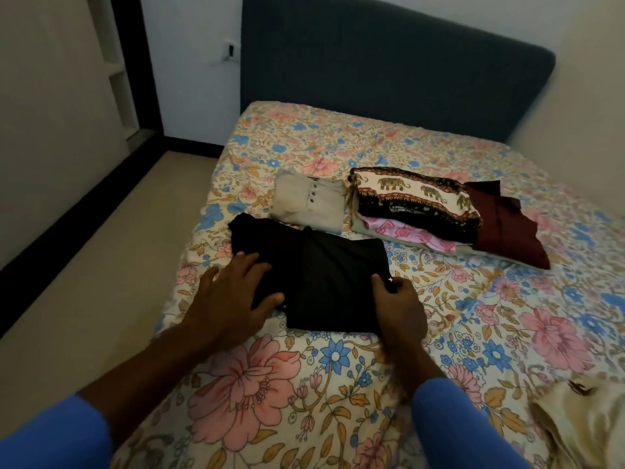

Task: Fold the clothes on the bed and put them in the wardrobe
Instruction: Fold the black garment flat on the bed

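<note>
Nearest to us, a left sleeve (50, 434) and a right sleeve (453, 421), both blue, come in from the bottom edge. Bare forearms run out over the bed (257, 394), which wears a floral cover in pink, blue and tan. At the near right a cream garment (581, 421) lies crumpled on the cover, partly cut off by the frame.

Next out, the hands. The left hand (233, 292) lies palm down on the left part of the black garment (324, 279), fingers (252, 265) spread wide and flat, gripping nothing. The right hand (400, 309) sits at the near right corner of that garment, thumb on top of the cloth and fingers (402, 287) curled at the edge. We read this as a pinch on the edge.

The black garment lies folded into a rough rectangle on the left side of the bed, close to its left edge, with a loose bit trailing at the far left.

Just past its far edge we note a folded grey top (307, 201) with a row of buttons. Right of that is a stack (416, 204) of folded clothes, elephant print on top and pink patterned cloth beneath. A maroon garment (507, 228) lies touching the right side of the stack.

Farthest is a dark blue padded headboard (389, 62) against a pale wall. A wall socket (231, 50) sits left of it, and white shelves (116, 69) stand at the far left. Beige floor (101, 265) runs along the left of the bed
</note>
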The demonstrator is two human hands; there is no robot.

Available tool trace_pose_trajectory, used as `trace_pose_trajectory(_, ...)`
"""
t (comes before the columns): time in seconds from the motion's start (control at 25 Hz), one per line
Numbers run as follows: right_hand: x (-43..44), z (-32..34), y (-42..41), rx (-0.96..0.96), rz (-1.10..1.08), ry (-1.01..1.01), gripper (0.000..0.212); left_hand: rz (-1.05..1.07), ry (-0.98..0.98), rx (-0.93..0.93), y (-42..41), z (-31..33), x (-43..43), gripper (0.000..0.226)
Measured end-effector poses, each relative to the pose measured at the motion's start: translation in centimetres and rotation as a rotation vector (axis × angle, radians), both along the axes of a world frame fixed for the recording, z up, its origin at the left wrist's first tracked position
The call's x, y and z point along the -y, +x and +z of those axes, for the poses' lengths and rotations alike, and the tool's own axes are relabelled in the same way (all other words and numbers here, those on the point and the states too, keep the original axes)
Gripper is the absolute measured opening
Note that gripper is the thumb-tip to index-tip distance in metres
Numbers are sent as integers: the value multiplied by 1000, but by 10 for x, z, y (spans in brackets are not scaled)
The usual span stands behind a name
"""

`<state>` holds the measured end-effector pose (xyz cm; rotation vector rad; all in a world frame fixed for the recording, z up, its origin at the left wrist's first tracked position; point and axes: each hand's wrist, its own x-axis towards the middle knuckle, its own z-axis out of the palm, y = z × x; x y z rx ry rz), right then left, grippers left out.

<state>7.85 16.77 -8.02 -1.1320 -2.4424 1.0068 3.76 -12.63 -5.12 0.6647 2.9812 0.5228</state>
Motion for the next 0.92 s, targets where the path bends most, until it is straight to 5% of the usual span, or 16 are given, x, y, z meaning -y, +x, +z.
trace_pose_trajectory(0.08,-6,24,-2,-18,14,-241,34,-32,-71,105,3,-8,20,76)
trace_pose_trajectory(0.2,1,83,-13,-143,-86,-495,14,-59,238,183,0,-2,28,74)
trace_pose_trajectory(0.4,88,166,-67,-293,229,-189,15,190,790,449,-17,17,37,56)
trace_pose_trajectory(0.6,216,122,-90,-164,484,245,17,472,1249,623,-32,33,41,52)
trace_pose_trajectory(0.72,252,79,-84,-163,690,50,29,542,1407,735,-32,32,47,51)
trace_pose_trajectory(0.8,253,70,-72,-367,625,-109,22,548,1421,783,-36,33,54,42)
trace_pose_trajectory(0.92,227,71,-50,-563,158,127,19,609,1404,798,-42,31,56,22)
